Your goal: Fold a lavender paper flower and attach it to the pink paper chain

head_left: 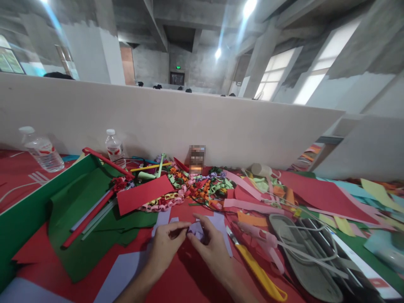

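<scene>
Purple paper (196,229), likely light and creasable, best edge-held, is pinched by the left hand (166,246), flanked by parted fingers of the right hand (215,248).

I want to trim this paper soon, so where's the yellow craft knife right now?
In the head view, the yellow craft knife lies right of your hands, between your right hand and the pink glue gun.

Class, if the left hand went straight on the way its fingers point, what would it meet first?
The left hand would probably meet the small purple paper first, right at its fingers, with the right hand just beyond, though depth is unclear.
</scene>
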A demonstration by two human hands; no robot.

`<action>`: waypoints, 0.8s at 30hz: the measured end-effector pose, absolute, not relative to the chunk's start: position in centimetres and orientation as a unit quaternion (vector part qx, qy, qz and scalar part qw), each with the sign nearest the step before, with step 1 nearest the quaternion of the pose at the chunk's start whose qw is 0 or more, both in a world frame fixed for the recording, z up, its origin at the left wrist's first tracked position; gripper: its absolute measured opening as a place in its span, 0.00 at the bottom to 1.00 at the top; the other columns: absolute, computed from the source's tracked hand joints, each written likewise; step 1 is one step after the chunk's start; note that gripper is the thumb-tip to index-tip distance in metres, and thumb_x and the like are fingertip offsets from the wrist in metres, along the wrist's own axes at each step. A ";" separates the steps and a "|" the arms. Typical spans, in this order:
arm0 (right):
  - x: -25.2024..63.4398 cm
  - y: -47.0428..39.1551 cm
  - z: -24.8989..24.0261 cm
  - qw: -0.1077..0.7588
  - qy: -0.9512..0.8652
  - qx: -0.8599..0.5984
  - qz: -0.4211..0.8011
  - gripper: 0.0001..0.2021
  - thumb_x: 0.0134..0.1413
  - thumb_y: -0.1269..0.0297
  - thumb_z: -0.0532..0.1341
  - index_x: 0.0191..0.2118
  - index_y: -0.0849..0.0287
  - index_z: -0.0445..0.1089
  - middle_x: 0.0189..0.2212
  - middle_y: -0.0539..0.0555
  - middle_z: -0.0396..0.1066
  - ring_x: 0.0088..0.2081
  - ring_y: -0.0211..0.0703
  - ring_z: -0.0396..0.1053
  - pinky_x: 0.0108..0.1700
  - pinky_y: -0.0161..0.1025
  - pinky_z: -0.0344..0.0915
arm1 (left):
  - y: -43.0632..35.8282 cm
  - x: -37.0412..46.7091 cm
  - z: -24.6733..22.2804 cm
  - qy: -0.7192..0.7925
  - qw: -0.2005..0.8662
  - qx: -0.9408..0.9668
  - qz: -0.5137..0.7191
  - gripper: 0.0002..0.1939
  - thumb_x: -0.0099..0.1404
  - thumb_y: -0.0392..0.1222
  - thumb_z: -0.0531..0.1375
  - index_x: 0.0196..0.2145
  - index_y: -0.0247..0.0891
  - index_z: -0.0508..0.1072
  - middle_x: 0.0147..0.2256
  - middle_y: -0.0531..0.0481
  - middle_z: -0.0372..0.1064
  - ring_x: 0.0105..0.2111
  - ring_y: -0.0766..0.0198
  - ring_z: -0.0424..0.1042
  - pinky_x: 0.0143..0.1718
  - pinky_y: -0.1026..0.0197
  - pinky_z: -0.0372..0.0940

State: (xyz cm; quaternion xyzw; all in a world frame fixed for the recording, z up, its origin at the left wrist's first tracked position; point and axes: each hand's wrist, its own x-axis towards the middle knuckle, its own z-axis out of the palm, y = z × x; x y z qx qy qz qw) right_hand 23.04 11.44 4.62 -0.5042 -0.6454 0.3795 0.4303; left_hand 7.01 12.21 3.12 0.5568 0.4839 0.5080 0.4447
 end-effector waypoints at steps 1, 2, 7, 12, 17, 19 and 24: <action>23.0 11.5 4.7 0.433 -0.640 -0.503 0.388 0.21 0.55 0.60 0.63 0.54 0.60 0.68 0.32 0.51 0.71 0.30 0.42 0.66 0.31 0.35 0.64 | 12.2 7.0 3.1 0.484 0.445 0.555 0.510 0.12 0.59 0.41 0.61 0.38 0.39 0.84 0.38 0.45 0.82 0.38 0.54 0.81 0.42 0.57 0.75; 23.0 11.5 4.7 0.436 -0.633 -0.502 0.397 0.20 0.54 0.59 0.64 0.52 0.59 0.70 0.32 0.50 0.70 0.29 0.41 0.65 0.30 0.35 0.64 | 12.3 7.0 3.1 0.482 0.446 0.553 0.512 0.12 0.59 0.41 0.62 0.38 0.39 0.84 0.38 0.45 0.82 0.37 0.54 0.81 0.42 0.58 0.75; 23.2 12.0 4.5 0.438 -0.588 -0.474 0.487 0.19 0.54 0.53 0.65 0.48 0.58 0.70 0.28 0.49 0.69 0.24 0.39 0.65 0.25 0.35 0.65 | 12.5 6.9 3.0 0.461 0.472 0.538 0.525 0.11 0.59 0.40 0.62 0.37 0.39 0.83 0.37 0.44 0.82 0.38 0.55 0.81 0.43 0.58 0.74; 23.6 12.3 3.8 0.451 -0.588 -0.454 0.495 0.19 0.53 0.54 0.67 0.48 0.58 0.71 0.34 0.53 0.75 0.33 0.44 0.72 0.34 0.37 0.69 | 12.6 7.0 2.9 0.436 0.507 0.513 0.537 0.10 0.58 0.41 0.64 0.36 0.37 0.83 0.37 0.43 0.82 0.38 0.55 0.80 0.43 0.59 0.73; 23.6 12.3 3.8 0.455 -0.595 -0.470 0.468 0.18 0.55 0.54 0.65 0.47 0.58 0.73 0.33 0.52 0.74 0.28 0.40 0.69 0.29 0.35 0.66 | 12.5 7.0 3.1 0.430 0.499 0.526 0.538 0.09 0.60 0.41 0.63 0.35 0.38 0.83 0.37 0.45 0.82 0.37 0.56 0.80 0.41 0.60 0.73; 23.5 12.1 3.9 0.458 -0.599 -0.480 0.448 0.18 0.56 0.54 0.64 0.48 0.59 0.72 0.32 0.51 0.72 0.27 0.40 0.68 0.28 0.34 0.65 | 12.4 7.0 3.2 0.437 0.487 0.537 0.531 0.09 0.60 0.40 0.63 0.36 0.39 0.83 0.37 0.45 0.82 0.38 0.56 0.80 0.42 0.59 0.73; 23.2 11.5 4.1 0.471 -0.624 -0.488 0.388 0.20 0.60 0.58 0.60 0.55 0.58 0.66 0.35 0.52 0.72 0.32 0.42 0.71 0.34 0.35 0.67 | 12.1 7.1 3.4 0.455 0.473 0.548 0.519 0.11 0.60 0.41 0.63 0.39 0.40 0.84 0.41 0.45 0.82 0.41 0.54 0.80 0.47 0.56 0.73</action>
